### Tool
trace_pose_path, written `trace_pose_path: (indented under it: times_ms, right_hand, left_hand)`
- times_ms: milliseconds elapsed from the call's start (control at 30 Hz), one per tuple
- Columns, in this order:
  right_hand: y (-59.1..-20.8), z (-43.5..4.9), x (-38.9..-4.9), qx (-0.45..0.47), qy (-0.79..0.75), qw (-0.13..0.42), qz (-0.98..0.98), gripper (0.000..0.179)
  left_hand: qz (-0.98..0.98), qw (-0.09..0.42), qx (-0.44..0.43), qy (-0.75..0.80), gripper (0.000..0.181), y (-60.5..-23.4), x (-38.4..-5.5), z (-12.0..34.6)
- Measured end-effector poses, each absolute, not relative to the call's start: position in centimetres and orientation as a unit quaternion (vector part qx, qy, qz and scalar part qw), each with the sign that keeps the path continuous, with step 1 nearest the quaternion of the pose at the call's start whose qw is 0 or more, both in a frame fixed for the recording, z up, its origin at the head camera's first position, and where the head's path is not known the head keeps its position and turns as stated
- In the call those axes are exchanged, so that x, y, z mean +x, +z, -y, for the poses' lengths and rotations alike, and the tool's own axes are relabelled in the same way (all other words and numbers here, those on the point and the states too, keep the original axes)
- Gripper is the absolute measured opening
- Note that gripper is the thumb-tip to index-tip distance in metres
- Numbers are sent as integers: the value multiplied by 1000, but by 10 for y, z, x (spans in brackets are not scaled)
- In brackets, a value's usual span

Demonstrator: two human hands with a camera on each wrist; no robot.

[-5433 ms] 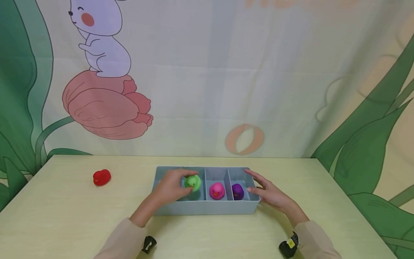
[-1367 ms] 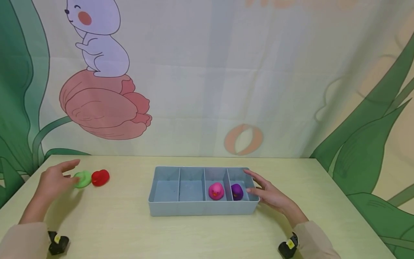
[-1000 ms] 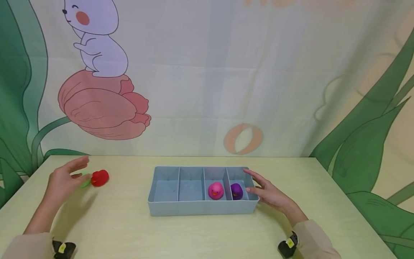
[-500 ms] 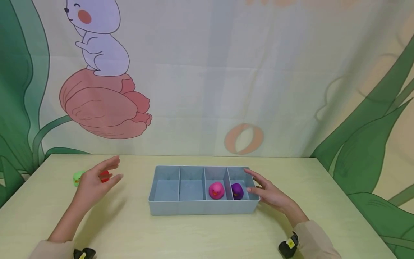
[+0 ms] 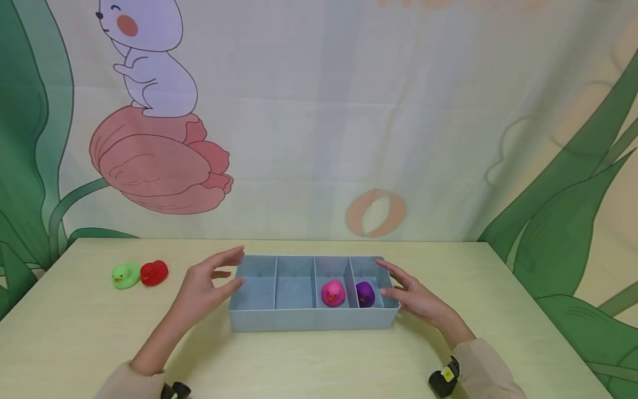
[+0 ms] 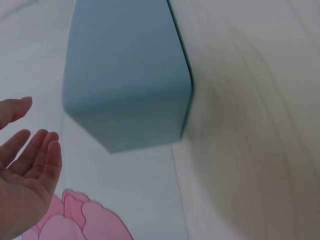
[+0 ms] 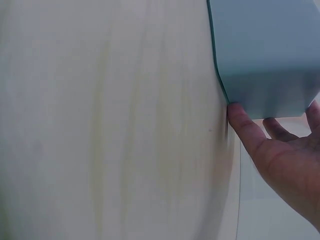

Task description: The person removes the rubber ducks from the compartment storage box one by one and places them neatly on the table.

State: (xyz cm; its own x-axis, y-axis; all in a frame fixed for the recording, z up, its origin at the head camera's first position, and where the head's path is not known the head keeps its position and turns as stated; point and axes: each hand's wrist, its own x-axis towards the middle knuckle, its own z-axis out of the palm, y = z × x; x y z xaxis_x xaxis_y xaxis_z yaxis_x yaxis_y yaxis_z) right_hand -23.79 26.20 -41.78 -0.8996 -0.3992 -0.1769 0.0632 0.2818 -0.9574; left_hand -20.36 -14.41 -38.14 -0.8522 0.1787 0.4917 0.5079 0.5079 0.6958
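Note:
In the head view a blue-grey divided box [image 5: 309, 320] sits mid-table. A pink rubber duck [image 5: 333, 293] is in its second compartment from the right, and a purple duck [image 5: 365, 295] in the rightmost. My left hand [image 5: 201, 291] is by the box's left end, thumb and fingers spread, holding nothing; in the left wrist view this hand [image 6: 25, 190] appears apart from the box [image 6: 125, 65]. At the right end rests my right hand [image 5: 418, 299], and the right wrist view has its thumb touching the box [image 7: 265, 45] at a corner.
On the table's far left, a green duck [image 5: 125, 275] and a red duck [image 5: 154, 273] lie side by side. Behind the table [image 5: 309, 366] hangs a printed curtain [image 5: 299, 138] with a cartoon animal and plants.
The green duck went from the box to the table beside the red one. My left hand let it go and moved right to the box. The right hand has stayed in place.

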Motion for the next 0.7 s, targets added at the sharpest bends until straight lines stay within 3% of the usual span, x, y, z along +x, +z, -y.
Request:
trace_pose_path:
  times_ms: [333, 700]
  right_hand:
    - [-421, -263, -239, -99, -596, 198, -772, 67]
    - [-420, -262, -238, -104, -600, 201, -767, 67]
  left_hand:
    - [818, 161, -265, -485, 52, -388, -212, 102]
    - [815, 93, -285, -496, 47, -391, -221, 60]
